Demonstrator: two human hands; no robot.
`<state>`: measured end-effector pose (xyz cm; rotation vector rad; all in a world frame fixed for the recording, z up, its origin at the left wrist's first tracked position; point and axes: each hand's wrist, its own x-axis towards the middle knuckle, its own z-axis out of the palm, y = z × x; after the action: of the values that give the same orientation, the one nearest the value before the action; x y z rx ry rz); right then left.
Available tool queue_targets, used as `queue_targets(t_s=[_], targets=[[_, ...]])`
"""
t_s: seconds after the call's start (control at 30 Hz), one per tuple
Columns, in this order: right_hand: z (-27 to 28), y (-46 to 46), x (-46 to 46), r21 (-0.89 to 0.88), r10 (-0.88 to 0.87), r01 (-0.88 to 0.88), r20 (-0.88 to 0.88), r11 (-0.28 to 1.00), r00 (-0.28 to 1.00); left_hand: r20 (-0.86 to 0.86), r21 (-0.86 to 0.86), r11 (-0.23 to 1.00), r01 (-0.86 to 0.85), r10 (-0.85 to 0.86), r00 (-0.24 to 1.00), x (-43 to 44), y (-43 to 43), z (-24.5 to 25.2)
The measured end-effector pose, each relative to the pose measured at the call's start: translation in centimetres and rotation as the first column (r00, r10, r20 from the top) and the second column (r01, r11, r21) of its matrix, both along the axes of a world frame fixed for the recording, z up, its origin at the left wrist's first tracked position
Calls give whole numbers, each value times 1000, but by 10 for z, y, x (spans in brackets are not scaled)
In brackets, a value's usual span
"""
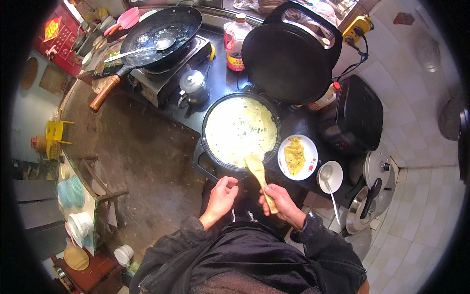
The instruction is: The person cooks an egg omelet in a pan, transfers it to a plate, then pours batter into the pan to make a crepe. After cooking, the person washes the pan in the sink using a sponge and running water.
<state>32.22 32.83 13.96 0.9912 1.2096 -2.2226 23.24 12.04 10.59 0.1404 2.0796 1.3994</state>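
Observation:
My right hand (281, 203) grips the handle of a wooden spatula (259, 174), whose flat end lies at the near edge of a pale pancake with green bits (238, 128). The pancake spreads over the round plate of an electric griddle (278, 147), its black lid (288, 62) raised behind. My left hand (221, 196), fingers curled and holding nothing, is just below the griddle's near rim. To the right, a white floral plate (281, 161) holds a folded yellow pancake (294, 156). Beside that plate is a white bowl (339, 174) with a metal ladle (332, 194) in it.
A black wok (136, 40) with a ladle inside sits on a gas stove (161, 86) at the back left. A metal oil pot (193, 88) and a large sauce bottle (237, 44) stand behind the griddle. At right are a black cooker (354, 114) and pot lids (358, 213).

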Motion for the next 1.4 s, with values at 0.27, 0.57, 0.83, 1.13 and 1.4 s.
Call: queue_targets(t_s=[0.27,0.57,0.83,1.13,1.4], targets=[[-29,-62,-60,-188,-7,-40,-244,981,970,33,21,997,-72,71,997,-13,5,7],[-40,-32,-16,286,-122,167,-168,943,978,-263,-342,937,71,-168,950,-96,53,-3],[-23,-23,1,246,-248,298,-213,922,945,-184,-633,647,425,-659,730,-99,5,1],[-27,-3,-17,283,-266,342,-275,896,924,-374,-629,672,392,-703,605,-135,-46,-5],[-23,11,-22,297,-253,324,-254,898,934,-431,-766,597,239,-753,497,-177,-116,9]])
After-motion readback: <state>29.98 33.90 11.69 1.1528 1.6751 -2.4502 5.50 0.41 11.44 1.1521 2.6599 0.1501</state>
